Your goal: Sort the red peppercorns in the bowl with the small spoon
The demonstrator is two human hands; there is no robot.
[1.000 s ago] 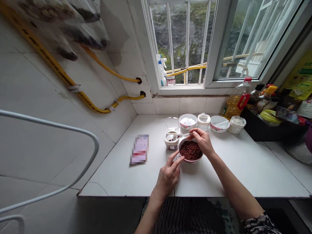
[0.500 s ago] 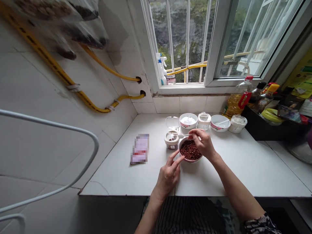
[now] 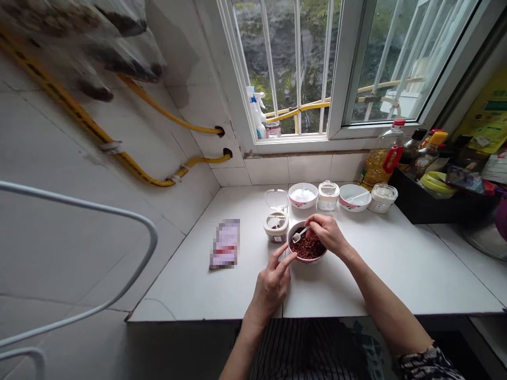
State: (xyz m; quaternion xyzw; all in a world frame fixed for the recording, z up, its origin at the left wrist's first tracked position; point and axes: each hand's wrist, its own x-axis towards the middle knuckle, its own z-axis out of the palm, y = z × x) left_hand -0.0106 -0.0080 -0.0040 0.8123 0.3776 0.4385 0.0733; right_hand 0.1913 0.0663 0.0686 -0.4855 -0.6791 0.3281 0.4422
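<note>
My right hand (image 3: pixel 322 232) pinches the handle of a small white spoon (image 3: pixel 300 235). The spoon's head is over the bowl (image 3: pixel 307 260), low among dark reddish-brown peppercorn-like grains (image 3: pixel 311 249). At the bowl's near left side, my left hand (image 3: pixel 273 279) steadies it, fingertips on the rim; part of its grip is hidden. Just left of the bowl stands a seasoning jar (image 3: pixel 276 233) with a cream rim and its clear lid (image 3: pixel 276 199) flipped up. A few dark grains show inside the jar.
Behind my hands stand a bowl of white powder (image 3: pixel 303 203), a lidded jar (image 3: pixel 328 196), a bowl with a white spoon (image 3: pixel 355 205) and another jar (image 3: pixel 383 199). An oil bottle (image 3: pixel 376 163) and black bin (image 3: pixel 420 203) are right. A blurred packet (image 3: pixel 225 244) lies left.
My right hand has brought the spoon from the open jar's mouth to the right and down into the bowl. My left hand stays at the bowl. The view has shifted slightly.
</note>
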